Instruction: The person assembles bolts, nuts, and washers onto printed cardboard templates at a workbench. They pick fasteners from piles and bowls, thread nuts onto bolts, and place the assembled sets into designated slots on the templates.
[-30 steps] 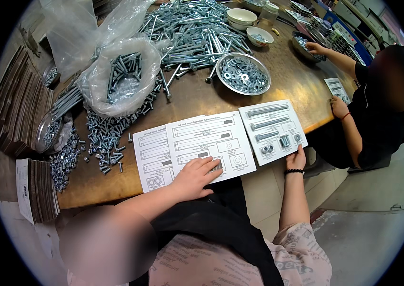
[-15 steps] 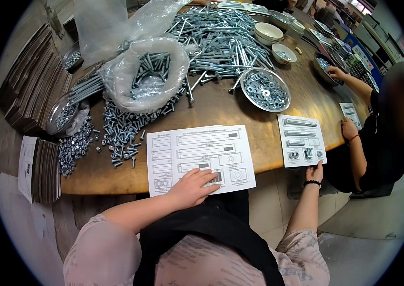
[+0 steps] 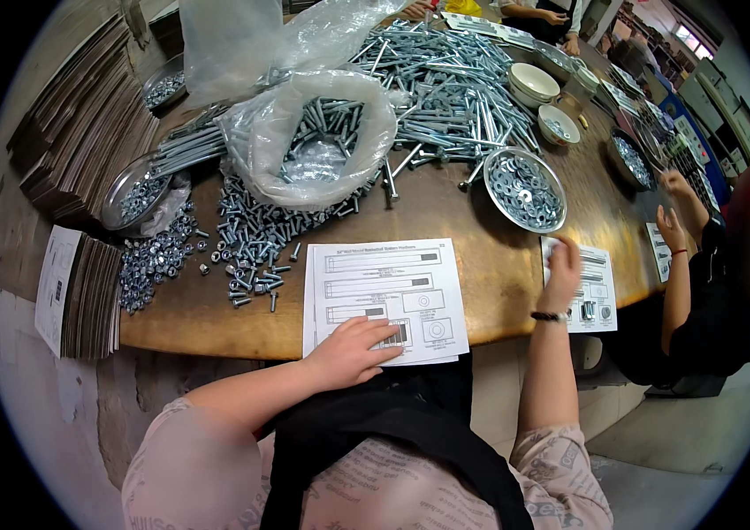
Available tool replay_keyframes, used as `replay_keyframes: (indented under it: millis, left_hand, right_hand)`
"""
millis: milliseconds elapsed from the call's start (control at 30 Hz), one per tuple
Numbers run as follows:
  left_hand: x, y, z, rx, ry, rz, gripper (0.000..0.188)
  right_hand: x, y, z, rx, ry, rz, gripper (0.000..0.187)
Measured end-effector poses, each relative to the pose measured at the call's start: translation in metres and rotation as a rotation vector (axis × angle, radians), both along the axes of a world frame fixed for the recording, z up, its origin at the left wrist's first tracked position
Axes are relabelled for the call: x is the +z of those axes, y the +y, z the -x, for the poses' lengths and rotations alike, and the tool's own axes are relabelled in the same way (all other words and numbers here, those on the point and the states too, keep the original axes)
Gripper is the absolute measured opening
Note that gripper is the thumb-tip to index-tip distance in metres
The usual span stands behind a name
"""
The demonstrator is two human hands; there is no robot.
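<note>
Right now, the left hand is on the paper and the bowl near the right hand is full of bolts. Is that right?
Not quite: the head view shows the bowl near the right hand holding flat rings instead. Yes, the left hand is on the paper.

I've got my L hand (image 3: 353, 353) palm-down just below frame ctr, flat, fingers (image 3: 375, 333) close together & pointing R, thumb (image 3: 385, 355) lower in frame. L forearm (image 3: 269, 387) slants up to it from lower L. My R hand (image 3: 561, 269) is raised R of ctr, well apart from the L; motion blur, so can't tell grip. R forearm (image 3: 549, 375) runs near-vert. below, R wrist (image 3: 552, 315) approx. straight.
</note>
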State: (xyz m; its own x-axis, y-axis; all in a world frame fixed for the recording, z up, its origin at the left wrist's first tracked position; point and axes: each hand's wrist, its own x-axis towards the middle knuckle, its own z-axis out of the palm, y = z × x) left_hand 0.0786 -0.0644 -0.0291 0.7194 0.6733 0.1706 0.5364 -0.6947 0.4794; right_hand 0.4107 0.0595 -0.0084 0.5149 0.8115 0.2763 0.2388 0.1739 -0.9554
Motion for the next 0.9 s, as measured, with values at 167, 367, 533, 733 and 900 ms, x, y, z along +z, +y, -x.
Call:
replay_keyframes:
  millis: [167,367,533,733,900]
  left_hand:
    - [-0.006,0.002,0.0,-0.012,-0.047,-0.001,0.047]
    - [-0.007,0.002,0.002,-0.004,-0.078,0.024,0.049]
    - [-0.007,0.002,0.002,-0.005,-0.074,0.039,0.049]
    - [-0.008,0.001,0.002,0.0,-0.072,0.017,0.049]
    - [-0.007,0.001,0.001,0.007,-0.084,0.011,0.049]
  right_hand:
    - [-0.004,0.07,0.107,0.645,-0.569,0.048,0.026]
    - [-0.008,0.117,0.181,0.748,-1.334,0.213,0.042]
    - [-0.021,0.139,0.19,0.693,-1.573,0.178,0.025]
    - [-0.012,0.118,0.175,0.845,-1.659,-0.318,0.01]
    - [-0.002,0.098,0.165,0.995,-1.572,-0.591,0.018]
